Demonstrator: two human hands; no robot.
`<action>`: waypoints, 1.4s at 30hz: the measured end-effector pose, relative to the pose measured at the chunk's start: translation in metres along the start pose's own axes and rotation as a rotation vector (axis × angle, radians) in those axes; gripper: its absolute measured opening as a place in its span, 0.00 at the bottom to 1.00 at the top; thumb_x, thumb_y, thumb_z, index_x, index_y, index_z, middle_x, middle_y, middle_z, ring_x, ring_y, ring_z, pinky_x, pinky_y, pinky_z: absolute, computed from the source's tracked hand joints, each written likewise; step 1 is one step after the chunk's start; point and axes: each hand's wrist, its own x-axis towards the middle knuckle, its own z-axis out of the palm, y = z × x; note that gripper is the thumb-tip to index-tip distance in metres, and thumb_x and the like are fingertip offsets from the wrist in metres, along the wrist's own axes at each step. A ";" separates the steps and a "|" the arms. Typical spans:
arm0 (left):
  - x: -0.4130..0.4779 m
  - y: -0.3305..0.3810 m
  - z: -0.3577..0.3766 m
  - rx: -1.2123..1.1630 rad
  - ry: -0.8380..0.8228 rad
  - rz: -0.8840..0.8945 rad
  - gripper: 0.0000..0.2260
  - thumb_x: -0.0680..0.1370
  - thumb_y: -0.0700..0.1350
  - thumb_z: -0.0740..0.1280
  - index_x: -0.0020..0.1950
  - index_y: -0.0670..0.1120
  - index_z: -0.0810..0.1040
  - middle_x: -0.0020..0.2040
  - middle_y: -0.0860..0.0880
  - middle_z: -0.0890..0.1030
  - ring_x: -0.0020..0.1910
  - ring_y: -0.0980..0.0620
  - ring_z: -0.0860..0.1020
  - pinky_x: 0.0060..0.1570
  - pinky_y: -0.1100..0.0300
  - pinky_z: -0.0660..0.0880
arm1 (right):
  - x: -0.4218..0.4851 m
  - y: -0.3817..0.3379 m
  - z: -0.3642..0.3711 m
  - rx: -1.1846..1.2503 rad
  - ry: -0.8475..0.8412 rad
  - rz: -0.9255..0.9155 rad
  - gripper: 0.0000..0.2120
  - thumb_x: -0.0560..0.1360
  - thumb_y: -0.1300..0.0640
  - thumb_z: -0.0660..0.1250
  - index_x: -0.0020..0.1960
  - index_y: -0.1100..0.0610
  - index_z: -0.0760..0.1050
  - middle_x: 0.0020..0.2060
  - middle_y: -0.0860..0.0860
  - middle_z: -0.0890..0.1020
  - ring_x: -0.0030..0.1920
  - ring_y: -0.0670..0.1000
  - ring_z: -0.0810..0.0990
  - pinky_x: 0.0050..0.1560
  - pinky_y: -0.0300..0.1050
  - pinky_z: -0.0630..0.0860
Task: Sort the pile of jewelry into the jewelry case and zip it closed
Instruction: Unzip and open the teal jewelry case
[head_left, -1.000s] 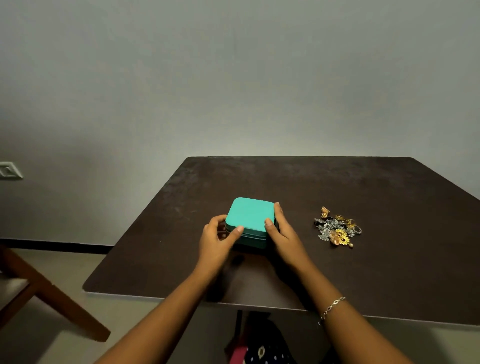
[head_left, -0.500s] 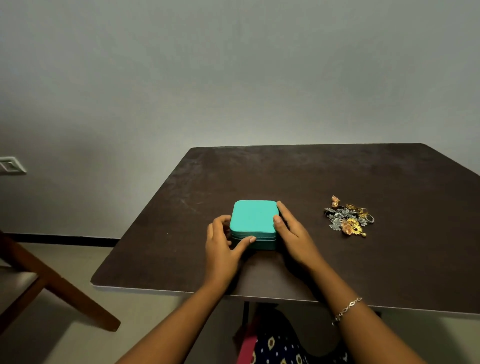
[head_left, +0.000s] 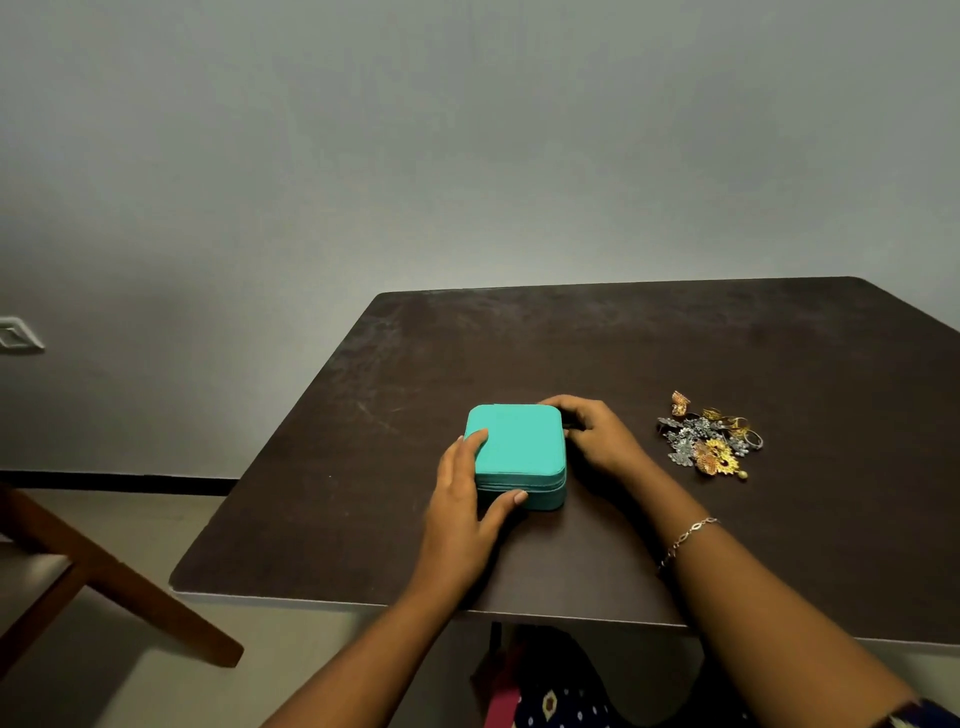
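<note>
On the dark brown table (head_left: 675, 353), near its front edge and left of centre, the teal jewelry case (head_left: 519, 447) lies flat with its lid down; the zipper seam runs as a dark line along its front wall. Both hands are on it. The left hand (head_left: 457, 514) brackets the near left corner: its fingers (head_left: 475, 441) lie along the left edge of the lid and its thumb stretches across the front wall just below the seam, so the case is held between them. The right hand (head_left: 597, 436) reaches round the far right corner, its fingers curled over that corner and onto the right side. A small dark bit shows between its thumb and fingers at the side seam; I cannot tell if it is the zipper pull or only shadow.

Well to the right of the case, apart from both hands, the pile of jewelry (head_left: 709, 441) sits in a loose heap on the tabletop. It holds silver flower-shaped pieces, gold rings and a yellow sunflower-like piece at its near edge.

A thin chain bracelet (head_left: 685, 538) circles the right wrist. Beyond the left table edge a wooden chair leg (head_left: 104, 587) slants over the pale floor, and a switch plate (head_left: 18, 335) sits on the grey wall.
</note>
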 end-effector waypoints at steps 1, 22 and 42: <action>0.000 0.000 0.000 0.000 0.001 -0.001 0.28 0.73 0.48 0.69 0.71 0.51 0.61 0.70 0.50 0.64 0.65 0.55 0.66 0.56 0.68 0.63 | 0.000 0.001 0.000 -0.018 0.020 -0.010 0.24 0.68 0.77 0.57 0.47 0.51 0.78 0.48 0.51 0.83 0.51 0.48 0.80 0.56 0.46 0.76; 0.000 0.003 0.003 0.098 0.016 -0.028 0.27 0.74 0.52 0.67 0.69 0.49 0.63 0.69 0.50 0.65 0.64 0.53 0.69 0.54 0.63 0.68 | -0.013 0.000 -0.003 -0.277 0.376 0.091 0.07 0.72 0.64 0.68 0.47 0.59 0.82 0.45 0.54 0.85 0.49 0.50 0.81 0.43 0.34 0.67; -0.001 0.008 0.003 0.151 0.035 -0.043 0.26 0.74 0.53 0.66 0.69 0.49 0.62 0.69 0.51 0.65 0.63 0.50 0.71 0.54 0.56 0.71 | -0.081 -0.007 -0.008 -0.501 0.107 -0.158 0.06 0.71 0.65 0.67 0.45 0.58 0.80 0.40 0.50 0.81 0.44 0.49 0.76 0.44 0.42 0.70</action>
